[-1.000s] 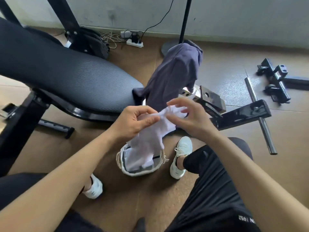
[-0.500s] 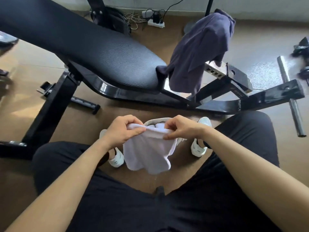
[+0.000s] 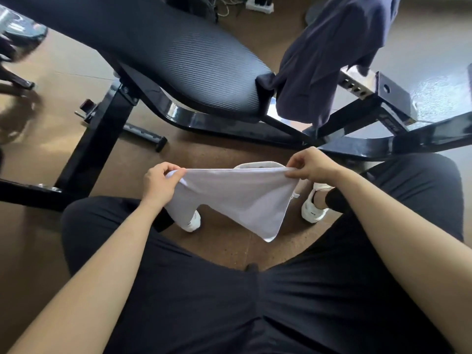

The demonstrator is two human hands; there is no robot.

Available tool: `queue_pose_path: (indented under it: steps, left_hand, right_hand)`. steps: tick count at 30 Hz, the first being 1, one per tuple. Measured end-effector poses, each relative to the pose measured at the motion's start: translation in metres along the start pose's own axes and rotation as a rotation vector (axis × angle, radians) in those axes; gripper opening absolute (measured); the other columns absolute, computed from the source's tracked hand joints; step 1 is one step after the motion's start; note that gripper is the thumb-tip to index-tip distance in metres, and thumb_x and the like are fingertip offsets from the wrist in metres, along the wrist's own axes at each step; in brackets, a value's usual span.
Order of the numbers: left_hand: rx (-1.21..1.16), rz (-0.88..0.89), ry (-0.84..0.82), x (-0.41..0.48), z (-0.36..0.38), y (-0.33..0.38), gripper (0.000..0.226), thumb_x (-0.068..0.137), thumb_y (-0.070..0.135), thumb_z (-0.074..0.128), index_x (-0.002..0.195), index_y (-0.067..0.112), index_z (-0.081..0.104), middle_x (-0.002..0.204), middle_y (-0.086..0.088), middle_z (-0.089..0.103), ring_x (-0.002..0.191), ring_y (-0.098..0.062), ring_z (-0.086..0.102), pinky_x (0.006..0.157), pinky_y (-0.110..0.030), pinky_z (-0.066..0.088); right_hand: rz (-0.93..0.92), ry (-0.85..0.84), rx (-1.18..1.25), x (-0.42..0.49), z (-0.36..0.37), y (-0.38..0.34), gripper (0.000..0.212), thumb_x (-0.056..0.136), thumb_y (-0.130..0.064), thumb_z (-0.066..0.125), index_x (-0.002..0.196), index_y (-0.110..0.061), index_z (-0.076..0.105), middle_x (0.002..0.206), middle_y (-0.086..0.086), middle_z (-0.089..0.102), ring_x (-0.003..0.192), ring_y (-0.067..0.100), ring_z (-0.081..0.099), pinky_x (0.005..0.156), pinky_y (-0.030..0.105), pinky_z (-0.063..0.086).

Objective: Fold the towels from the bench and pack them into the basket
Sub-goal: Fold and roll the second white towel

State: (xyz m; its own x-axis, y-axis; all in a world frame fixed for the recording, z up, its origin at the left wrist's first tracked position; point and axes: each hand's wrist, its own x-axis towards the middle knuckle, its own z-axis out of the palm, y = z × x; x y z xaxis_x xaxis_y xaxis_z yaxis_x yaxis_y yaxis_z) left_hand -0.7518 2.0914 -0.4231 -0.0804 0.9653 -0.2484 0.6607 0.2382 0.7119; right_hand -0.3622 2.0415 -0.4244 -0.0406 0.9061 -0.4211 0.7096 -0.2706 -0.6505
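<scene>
Over the floor between my knees, white towel (image 3: 240, 198) spread by its top edge, my left hand (image 3: 158, 185) pinching one corner, my right hand (image 3: 310, 166) pinching the other, basket (image 3: 258, 165) rim just behind towel, purple cloth (image 3: 329, 60) draped on bench (image 3: 178, 52) end.

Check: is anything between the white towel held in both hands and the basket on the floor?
Nothing visible does. The white towel, pinched at its top edge by the left hand and right hand, hangs spread in front of the basket, whose rim shows just beyond that edge. The towel hides the basket's inside.
</scene>
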Motion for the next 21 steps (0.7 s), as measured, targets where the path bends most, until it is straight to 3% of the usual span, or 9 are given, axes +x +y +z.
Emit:
queue_pose_path:
  steps: [4,7,10,13,17,21]
  left_hand:
    - [0.016,0.034,-0.028,-0.003,0.005,0.003,0.016,0.093,0.025,0.069,0.080,0.033,0.070,0.098,0.004,0.072,0.097,-0.023,0.066,0.084,-0.043,0.056]
    - [-0.010,0.127,-0.109,-0.013,0.014,0.020,0.017,0.094,0.020,0.069,0.083,0.032,0.070,0.097,0.006,0.072,0.093,-0.014,0.064,0.077,-0.029,0.049]
    - [-0.021,0.233,-0.208,-0.031,0.026,0.045,0.009,0.095,0.017,0.070,0.091,0.026,0.072,0.098,0.007,0.071,0.094,-0.008,0.063,0.073,-0.016,0.043]
    - [-0.044,0.352,-0.301,-0.046,0.035,0.065,0.007,0.094,0.017,0.072,0.097,0.023,0.073,0.100,0.004,0.071,0.097,-0.012,0.065,0.079,-0.019,0.049]
    - [-0.101,0.393,-0.348,-0.050,0.040,0.071,0.009,0.093,0.018,0.073,0.098,0.025,0.074,0.098,0.006,0.073,0.098,-0.012,0.068,0.082,-0.019,0.055]
    - [-0.129,0.315,-0.469,-0.047,0.040,0.061,0.006,0.094,0.028,0.073,0.099,0.030,0.075,0.097,0.007,0.074,0.097,-0.014,0.068,0.082,-0.030,0.057]
  right_hand:
    - [-0.061,0.211,0.052,0.000,-0.002,-0.008,0.009,0.085,-0.027,0.081,0.085,-0.019,0.077,0.081,0.001,0.073,0.073,0.012,0.063,0.068,0.026,0.052]
    - [-0.165,0.296,0.055,-0.007,0.005,-0.032,0.006,0.086,-0.026,0.079,0.091,-0.022,0.078,0.081,-0.010,0.071,0.076,0.003,0.064,0.068,0.020,0.050]
    - [-0.279,0.239,0.047,-0.017,0.025,-0.060,0.029,0.084,-0.021,0.081,0.112,-0.025,0.075,0.080,-0.014,0.064,0.072,0.001,0.058,0.067,0.014,0.043]
    - [-0.332,0.078,0.071,-0.023,0.050,-0.083,0.044,0.085,-0.024,0.081,0.127,-0.030,0.068,0.078,-0.014,0.059,0.067,0.004,0.055,0.063,0.012,0.043]
    - [-0.347,-0.002,0.076,-0.020,0.062,-0.092,0.015,0.092,-0.031,0.074,0.103,-0.020,0.078,0.064,-0.011,0.057,0.057,0.004,0.050,0.052,0.016,0.036]
    - [-0.315,-0.059,0.079,-0.013,0.047,-0.085,0.005,0.094,-0.028,0.072,0.090,-0.026,0.074,0.071,-0.010,0.062,0.062,-0.002,0.053,0.058,0.013,0.040]
